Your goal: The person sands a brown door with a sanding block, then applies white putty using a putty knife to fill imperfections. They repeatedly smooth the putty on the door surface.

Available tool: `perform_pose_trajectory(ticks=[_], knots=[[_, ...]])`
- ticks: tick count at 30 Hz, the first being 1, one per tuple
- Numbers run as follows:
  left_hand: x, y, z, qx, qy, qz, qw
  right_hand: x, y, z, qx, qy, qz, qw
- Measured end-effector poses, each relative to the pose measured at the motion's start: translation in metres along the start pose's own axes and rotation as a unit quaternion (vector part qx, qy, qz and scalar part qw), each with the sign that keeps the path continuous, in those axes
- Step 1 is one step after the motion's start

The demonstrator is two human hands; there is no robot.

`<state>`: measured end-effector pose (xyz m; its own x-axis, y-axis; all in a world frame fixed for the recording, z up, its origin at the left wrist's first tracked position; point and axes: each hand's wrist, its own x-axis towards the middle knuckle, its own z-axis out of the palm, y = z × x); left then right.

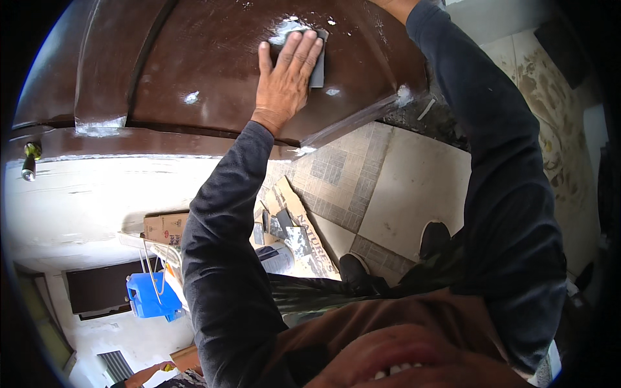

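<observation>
My left hand (284, 81) lies with its fingers stretched out over a grey piece of sandpaper (317, 72), pressing it flat against a dark brown door (213, 71). Whitish filler patches (284, 28) mark the surface around the fingertips, and a smaller white spot (191, 97) sits to the left. At the top edge, only the wrist and a bit of my right hand (393, 6) show beside the door's upper right; its fingers are out of the picture.
Below the door, flattened cardboard (304, 226) on the tiled floor bears several dark sheets and a white bucket (277, 257). A blue jerrycan (152, 294) and a cardboard box (165, 227) are at lower left. Another person's arm (143, 376) shows at the bottom left. A door knob (29, 165) sticks out far left.
</observation>
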<state>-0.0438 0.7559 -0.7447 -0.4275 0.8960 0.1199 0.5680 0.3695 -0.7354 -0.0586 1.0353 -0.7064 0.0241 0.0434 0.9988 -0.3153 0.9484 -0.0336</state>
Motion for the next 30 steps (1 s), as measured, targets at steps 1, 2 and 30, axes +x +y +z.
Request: perform_pose_trajectory(ticks=[1,2,30], knots=[[0.0,-0.001,0.0,0.056,-0.04,0.121,0.99,0.002,-0.001,-0.001,0.002,-0.003,-0.001,1.0],[0.002,-0.004,0.0,0.065,0.004,0.059,0.996,0.003,-0.002,-0.002,0.001,-0.001,0.0,1.0],[-0.275,0.051,-0.182,-0.721,-0.306,-0.137,0.607,-0.08,-0.2,0.041,0.002,-0.25,-0.088,0.964]])
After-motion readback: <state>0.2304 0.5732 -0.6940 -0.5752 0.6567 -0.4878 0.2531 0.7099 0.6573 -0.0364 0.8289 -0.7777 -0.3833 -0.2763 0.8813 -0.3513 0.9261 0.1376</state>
